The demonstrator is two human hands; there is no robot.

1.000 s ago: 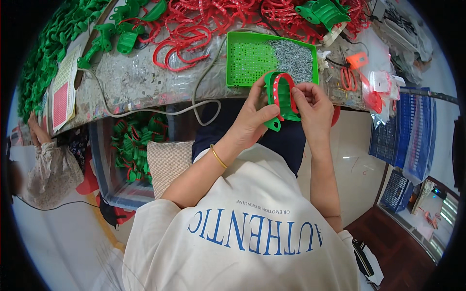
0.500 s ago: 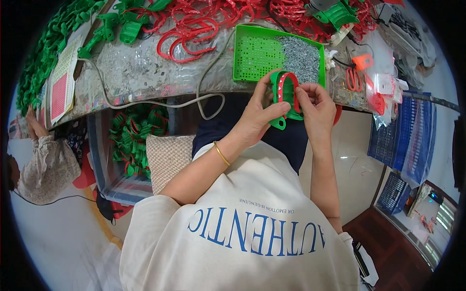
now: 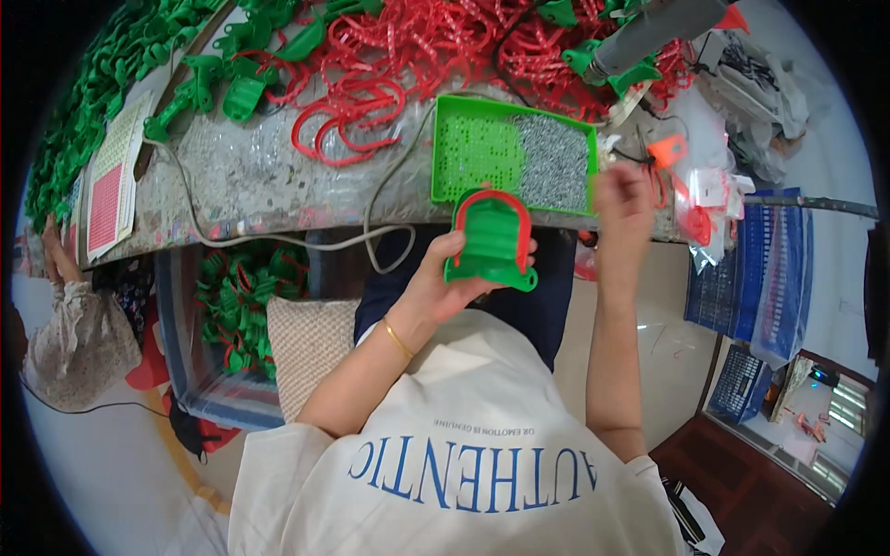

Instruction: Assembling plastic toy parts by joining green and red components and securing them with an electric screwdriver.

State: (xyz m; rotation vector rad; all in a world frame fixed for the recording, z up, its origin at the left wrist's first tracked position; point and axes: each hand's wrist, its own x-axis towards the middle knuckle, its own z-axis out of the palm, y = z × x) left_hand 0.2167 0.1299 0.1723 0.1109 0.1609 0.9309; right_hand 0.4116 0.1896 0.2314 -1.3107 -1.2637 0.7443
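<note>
In my left hand [image 3: 438, 280] is a green ribbed plastic piece [image 3: 489, 243], its thumb on the near left side and fingertips showing at the right edge. A red U-shaped band [image 3: 525, 232] curves around the rim of that piece. My right hand [image 3: 621, 206] is raised apart from it, by the right end of a green tray [image 3: 437, 157]. Motion smears its fingers, so their grip is unclear. Small silvery metal parts [image 3: 554, 159] are heaped in the tray's right half; its left half is a dotted green floor.
Red bands [image 3: 408, 56] pile up along the far table, with green pieces [image 3: 120, 102] heaped at far left. A grey cable [image 3: 278, 244] crosses the table's front edge. Below stands a bin [image 3: 176, 315] of assembled pieces. Another person's sleeve [image 3: 79, 343] shows at left; a grey tool [image 3: 658, 37] overhangs upper right.
My right hand has let go of the green piece and moved up and right to the tray's end. My left hand has lowered the piece and turned its ribbed inside upward.
</note>
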